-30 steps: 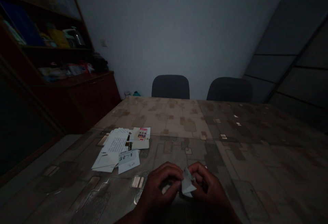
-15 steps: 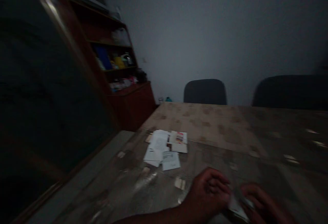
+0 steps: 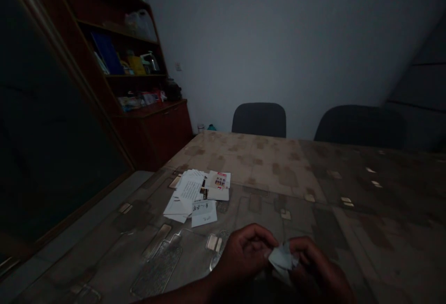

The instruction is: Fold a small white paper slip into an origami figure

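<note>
Nearer than the paper pile (image 3: 191, 189) and to its right, a folded pale paper (image 3: 280, 258) is held up between two hands over the patterned tablecloth (image 3: 240, 155). Left hand (image 3: 245, 254): thumb and forefinger pinching the paper's left side. Right hand (image 3: 317, 267): fingers pinching its right side, thumb indistinct. Beyond the pile, leftward, a red-brown cabinet (image 3: 163, 130); beyond it, rightward, a grey chair (image 3: 259, 120)

dim light | grey wall (image 3: 278, 39) | two dark chairs (image 3: 259, 120) | red-brown shelved cabinet (image 3: 167, 130) at left
</note>
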`<move>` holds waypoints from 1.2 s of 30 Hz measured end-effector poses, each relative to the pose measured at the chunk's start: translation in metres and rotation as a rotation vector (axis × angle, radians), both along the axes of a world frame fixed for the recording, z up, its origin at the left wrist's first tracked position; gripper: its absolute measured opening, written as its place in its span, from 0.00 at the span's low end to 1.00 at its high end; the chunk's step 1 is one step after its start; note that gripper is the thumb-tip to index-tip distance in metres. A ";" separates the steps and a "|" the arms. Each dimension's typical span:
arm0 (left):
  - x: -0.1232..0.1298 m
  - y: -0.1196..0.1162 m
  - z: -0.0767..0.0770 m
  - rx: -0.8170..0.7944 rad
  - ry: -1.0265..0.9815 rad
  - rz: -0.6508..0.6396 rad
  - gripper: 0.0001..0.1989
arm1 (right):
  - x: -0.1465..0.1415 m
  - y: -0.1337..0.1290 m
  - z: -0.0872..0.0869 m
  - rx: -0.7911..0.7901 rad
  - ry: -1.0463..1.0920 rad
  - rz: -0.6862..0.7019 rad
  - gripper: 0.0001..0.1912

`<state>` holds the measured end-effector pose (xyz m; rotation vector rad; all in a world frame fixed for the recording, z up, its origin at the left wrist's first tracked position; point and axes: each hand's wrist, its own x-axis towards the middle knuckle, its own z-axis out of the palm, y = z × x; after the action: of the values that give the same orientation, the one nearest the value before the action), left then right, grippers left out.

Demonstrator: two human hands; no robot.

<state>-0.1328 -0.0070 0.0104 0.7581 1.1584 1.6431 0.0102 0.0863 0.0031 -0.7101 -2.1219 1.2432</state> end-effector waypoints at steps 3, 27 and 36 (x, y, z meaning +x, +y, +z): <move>0.002 -0.001 0.003 0.020 -0.010 0.025 0.19 | 0.001 0.001 0.007 0.142 0.003 -0.042 0.09; 0.000 -0.001 -0.003 0.022 -0.003 0.034 0.21 | -0.006 -0.006 0.015 -0.085 0.032 -0.061 0.16; 0.000 -0.001 -0.004 -0.093 0.064 0.032 0.18 | -0.006 -0.004 0.011 -0.060 0.043 -0.031 0.11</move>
<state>-0.1328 -0.0080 0.0062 0.7409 1.2892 1.5893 0.0046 0.0826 0.0139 -0.7328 -2.0390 1.2982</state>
